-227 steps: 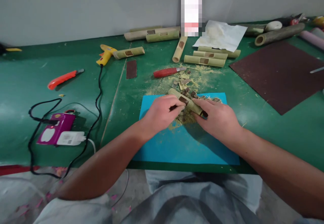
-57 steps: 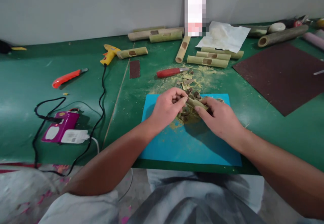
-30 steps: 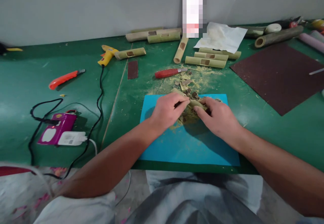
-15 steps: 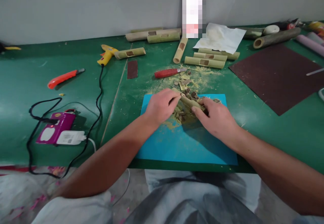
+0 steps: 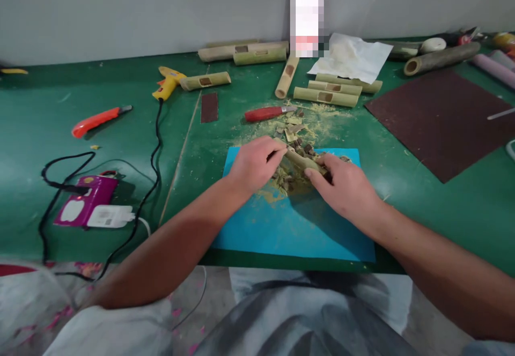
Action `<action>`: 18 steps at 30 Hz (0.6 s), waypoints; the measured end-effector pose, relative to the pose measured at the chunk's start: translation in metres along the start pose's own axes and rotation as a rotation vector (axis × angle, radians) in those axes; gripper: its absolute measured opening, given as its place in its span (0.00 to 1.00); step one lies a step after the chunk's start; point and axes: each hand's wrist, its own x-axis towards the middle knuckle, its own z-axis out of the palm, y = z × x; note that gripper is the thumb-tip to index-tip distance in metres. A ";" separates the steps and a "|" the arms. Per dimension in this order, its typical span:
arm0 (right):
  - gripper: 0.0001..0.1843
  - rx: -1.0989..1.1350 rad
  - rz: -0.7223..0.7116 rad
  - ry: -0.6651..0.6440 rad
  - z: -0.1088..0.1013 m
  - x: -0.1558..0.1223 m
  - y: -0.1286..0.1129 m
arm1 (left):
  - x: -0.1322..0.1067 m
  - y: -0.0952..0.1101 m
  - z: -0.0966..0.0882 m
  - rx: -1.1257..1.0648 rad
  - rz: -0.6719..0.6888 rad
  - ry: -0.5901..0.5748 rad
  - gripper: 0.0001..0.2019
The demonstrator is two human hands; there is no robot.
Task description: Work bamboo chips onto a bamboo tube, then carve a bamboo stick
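A short bamboo tube (image 5: 302,160) slants over a blue sheet (image 5: 293,227), between both hands. My left hand (image 5: 259,163) is closed at its far left end, thumb and fingers pinched together by the slot cut in it; whether a small piece is also in the pinch I cannot make out. Around the near right end, my right hand (image 5: 341,182) grips with thumb and fingers. Bamboo chips and shavings (image 5: 286,182) lie beneath the tube. Beyond them rests a red-handled knife (image 5: 265,113) amid pale dust.
Slotted bamboo pieces (image 5: 325,97) lie at the back near a white paper (image 5: 350,58). A dark brown sheet (image 5: 442,125) is at right. Leftward are a yellow glue gun (image 5: 169,82), an orange cutter (image 5: 100,121), a dark strip (image 5: 210,108) and a purple power strip (image 5: 84,200) with cables.
Both hands keep hold of the bamboo tube with almost no visible movement. The whole view has shifted slightly.
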 end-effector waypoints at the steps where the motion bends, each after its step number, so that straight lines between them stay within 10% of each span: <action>1: 0.14 -0.003 0.001 -0.001 0.001 0.000 0.000 | 0.000 0.001 0.000 -0.004 0.005 -0.004 0.12; 18: 0.11 0.037 -0.012 -0.015 0.000 -0.002 -0.001 | -0.006 0.006 0.001 0.001 0.136 0.023 0.11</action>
